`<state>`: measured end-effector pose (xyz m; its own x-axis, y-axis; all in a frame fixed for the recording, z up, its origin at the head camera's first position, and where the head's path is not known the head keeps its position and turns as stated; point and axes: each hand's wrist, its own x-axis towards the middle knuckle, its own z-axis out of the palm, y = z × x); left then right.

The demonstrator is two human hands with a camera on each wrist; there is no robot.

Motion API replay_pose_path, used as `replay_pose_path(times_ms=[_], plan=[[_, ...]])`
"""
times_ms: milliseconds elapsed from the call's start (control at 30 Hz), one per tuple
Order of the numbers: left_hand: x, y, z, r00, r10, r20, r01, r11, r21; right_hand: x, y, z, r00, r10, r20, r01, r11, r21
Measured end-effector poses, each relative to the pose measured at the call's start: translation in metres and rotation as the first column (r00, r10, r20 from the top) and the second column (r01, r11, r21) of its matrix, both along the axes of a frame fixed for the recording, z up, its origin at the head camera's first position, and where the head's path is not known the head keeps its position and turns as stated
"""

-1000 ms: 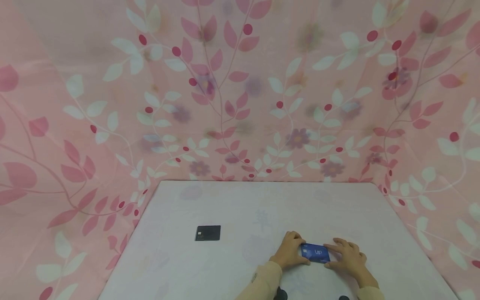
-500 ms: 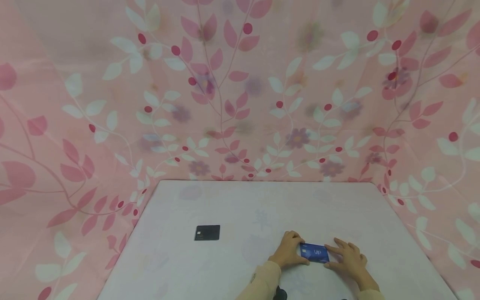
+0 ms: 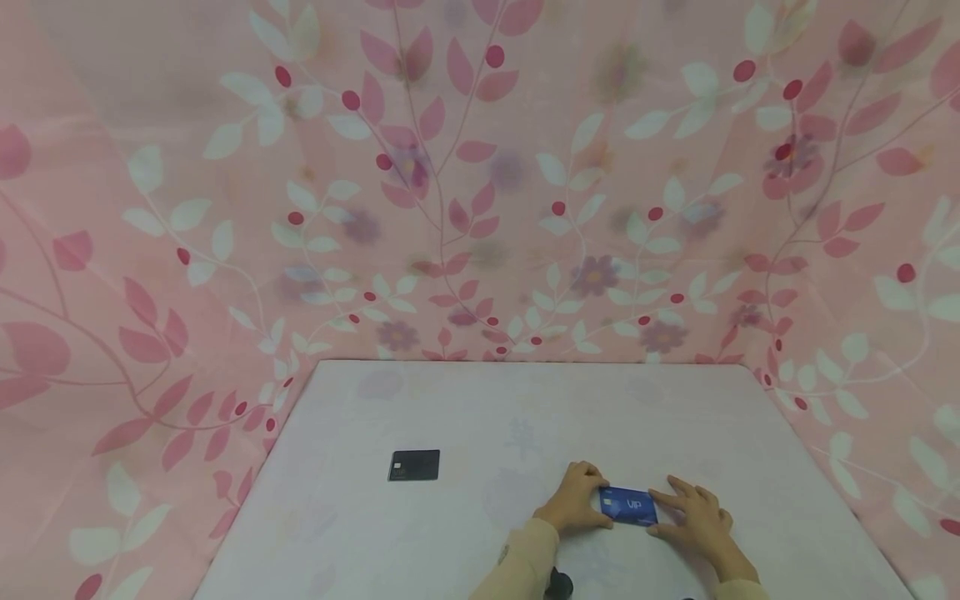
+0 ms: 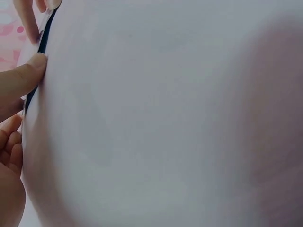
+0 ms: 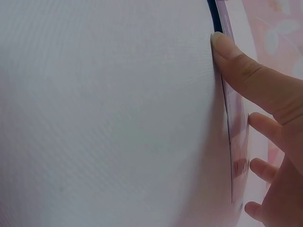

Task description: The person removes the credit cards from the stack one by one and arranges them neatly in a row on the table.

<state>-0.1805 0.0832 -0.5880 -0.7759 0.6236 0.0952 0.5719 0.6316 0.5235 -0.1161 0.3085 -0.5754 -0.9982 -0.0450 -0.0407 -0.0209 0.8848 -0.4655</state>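
A blue card (image 3: 628,506) printed "VIP", chip toward its left end, is between both hands in the head view. My left hand (image 3: 576,497) pinches its left end, index finger at the far corner and thumb at the near one. The right hand (image 3: 696,518) grips the opposite end the same way. Both wrist views show the card (image 4: 43,41) nearly edge-on, a thumb (image 5: 236,61) pressing its near edge in the right one. Whether it touches the table cannot be told. A black card (image 3: 415,466) with a chip lies flat, well left of both hands.
Pale cloth covers the table (image 3: 480,408). Pink floral fabric (image 3: 442,183) hangs behind it and along both sides. A dark round object (image 3: 559,583) shows beside the left sleeve (image 3: 519,560) at the bottom edge.
The left thumb has slid slightly left along the near edge of the blue card. The card and the right hand stay almost in place; the black card lies as before.
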Motion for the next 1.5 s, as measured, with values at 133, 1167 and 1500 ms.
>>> replay_pose_path(times_ms=[133, 1167, 1500], plan=[[-0.004, 0.000, 0.002, 0.999, -0.037, -0.015, 0.037, 0.999, -0.040, -0.001, 0.000, 0.001, 1.000, 0.005, -0.014, -0.005, 1.000, 0.015], [-0.003, -0.001, -0.009, 0.998, -0.025, -0.052, 0.025, 1.000, 0.004, 0.001, -0.003, 0.007, 1.000, -0.011, 0.020, 0.011, 1.000, 0.022], [-0.002, -0.001, -0.011, 0.999, -0.019, -0.047, 0.019, 1.000, 0.006, 0.000, -0.003, 0.006, 0.999, -0.014, 0.037, 0.014, 1.000, 0.003]])
